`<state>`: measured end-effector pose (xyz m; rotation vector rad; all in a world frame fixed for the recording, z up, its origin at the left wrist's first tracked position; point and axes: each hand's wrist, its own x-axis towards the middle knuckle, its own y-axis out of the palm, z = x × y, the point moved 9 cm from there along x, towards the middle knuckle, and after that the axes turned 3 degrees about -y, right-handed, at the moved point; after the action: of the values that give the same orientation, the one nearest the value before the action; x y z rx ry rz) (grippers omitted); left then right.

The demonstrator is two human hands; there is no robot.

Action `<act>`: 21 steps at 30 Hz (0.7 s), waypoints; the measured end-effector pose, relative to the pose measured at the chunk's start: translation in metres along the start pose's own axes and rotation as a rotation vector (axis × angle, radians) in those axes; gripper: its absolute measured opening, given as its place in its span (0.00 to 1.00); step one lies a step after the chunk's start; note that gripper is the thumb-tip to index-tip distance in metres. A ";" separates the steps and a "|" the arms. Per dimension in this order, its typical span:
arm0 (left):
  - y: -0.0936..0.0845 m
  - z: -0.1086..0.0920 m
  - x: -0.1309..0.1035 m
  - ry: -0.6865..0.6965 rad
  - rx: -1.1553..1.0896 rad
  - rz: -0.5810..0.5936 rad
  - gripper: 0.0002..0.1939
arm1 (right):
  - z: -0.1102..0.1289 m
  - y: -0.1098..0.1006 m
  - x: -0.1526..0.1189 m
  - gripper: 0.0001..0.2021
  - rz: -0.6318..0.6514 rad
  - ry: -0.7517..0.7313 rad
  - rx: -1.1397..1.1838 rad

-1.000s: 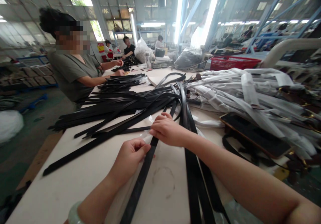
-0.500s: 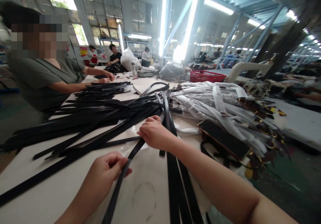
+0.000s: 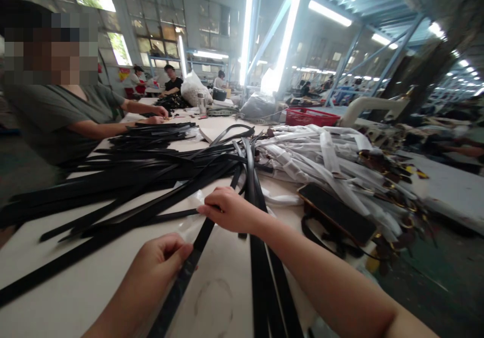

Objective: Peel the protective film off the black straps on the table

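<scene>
My left hand [image 3: 168,257] pinches a black strap [image 3: 181,282] near the front of the pale table [image 3: 124,257]. Further along the same strap, my right hand [image 3: 223,209] is closed on it, fingers curled. A bit of clear plastic [image 3: 189,227] lies between the hands. More black straps [image 3: 124,176] are heaped at the left, some reaching past my left hand. Other long black straps [image 3: 264,277] run down beside my right forearm.
White-wrapped straps [image 3: 313,156] with metal fittings pile up at the right, beside a black phone-like slab [image 3: 336,212]. A red basket [image 3: 312,117] and a beige machine arm [image 3: 374,107] stand behind. At the left, a person [image 3: 75,111] works with both hands at the table.
The strap between my hands has turned its broad face up and lies straighter. My right hand has shifted slightly left and down. The person at the left leans a little nearer.
</scene>
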<state>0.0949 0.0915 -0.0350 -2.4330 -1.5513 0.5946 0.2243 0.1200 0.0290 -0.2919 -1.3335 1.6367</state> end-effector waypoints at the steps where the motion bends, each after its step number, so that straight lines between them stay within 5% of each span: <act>1: 0.000 -0.002 -0.001 0.005 -0.021 -0.005 0.21 | 0.006 0.008 0.000 0.20 0.012 -0.011 0.093; 8: -0.014 -0.006 -0.005 0.016 -0.105 -0.112 0.20 | -0.001 0.062 -0.012 0.25 0.134 0.380 0.888; 12: -0.017 -0.005 -0.006 0.014 -0.145 -0.121 0.22 | 0.011 0.081 -0.015 0.27 0.263 0.410 1.188; 18: 0.014 -0.011 -0.035 -0.142 -0.376 0.248 0.27 | -0.017 0.049 -0.013 0.26 -0.100 0.396 1.034; 21: 0.008 -0.017 -0.080 -0.134 -0.380 0.229 0.20 | -0.031 0.036 -0.020 0.24 -0.236 0.455 1.028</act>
<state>0.0788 0.0173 -0.0048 -2.9390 -1.5682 0.5529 0.2376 0.1258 -0.0203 0.1154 -0.0954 1.7001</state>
